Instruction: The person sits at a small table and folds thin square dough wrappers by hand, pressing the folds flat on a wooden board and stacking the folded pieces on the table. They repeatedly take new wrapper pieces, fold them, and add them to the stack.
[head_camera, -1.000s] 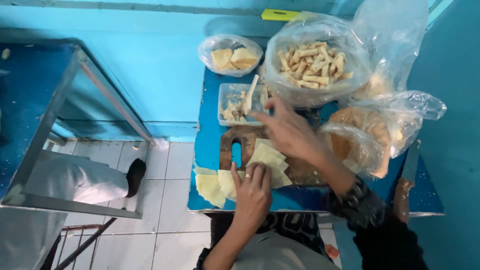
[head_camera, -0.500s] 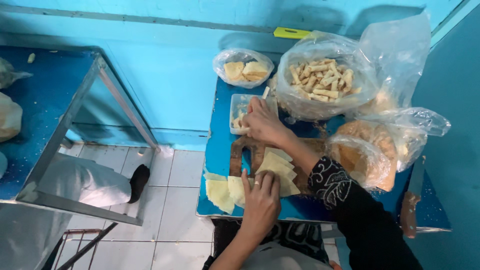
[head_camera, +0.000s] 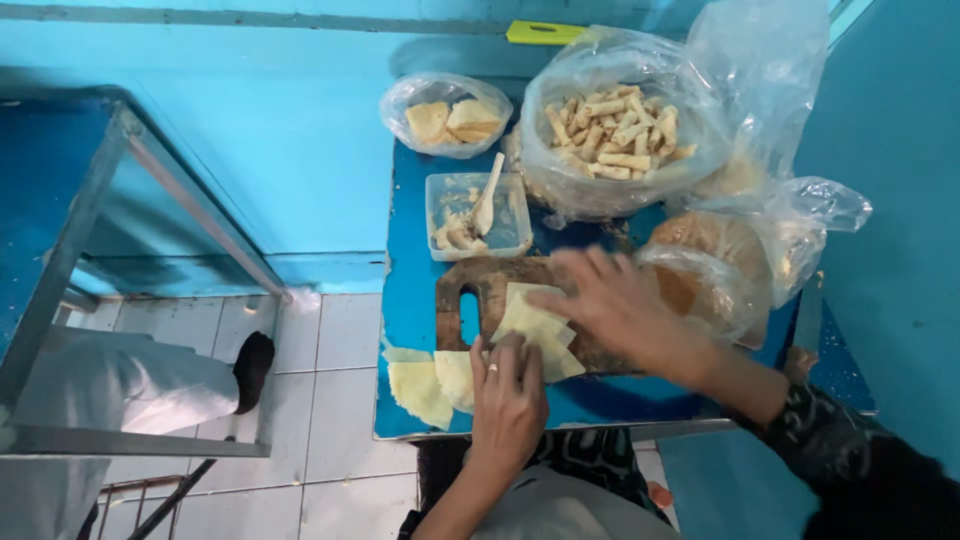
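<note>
A wooden cutting board (head_camera: 480, 282) lies on a small blue table (head_camera: 410, 300). Thin pale pastry sheets (head_camera: 535, 325) are stacked on the board. My left hand (head_camera: 508, 400), with a ring on one finger, presses flat on the near edge of these sheets. My right hand (head_camera: 622, 305) hovers blurred over the right part of the board with fingers spread, holding nothing that I can see. More pastry sheets (head_camera: 425, 385) lie at the table's front left. A clear plastic tub (head_camera: 478, 215) with filling and a pale spoon (head_camera: 488, 195) sits just beyond the board.
A large plastic bag of rolled pastry sticks (head_camera: 615, 130) and a smaller bag of folded pastries (head_camera: 448, 118) stand at the back. Another bag with brown contents (head_camera: 715, 265) is at the right. A person's leg and dark shoe (head_camera: 250, 365) rest on the tiled floor at left, beside a metal-framed table (head_camera: 150, 170).
My right hand has drawn back from the plastic tub and moved right, over the board. My left hand has stayed on the sheets. The camera has moved closer.
</note>
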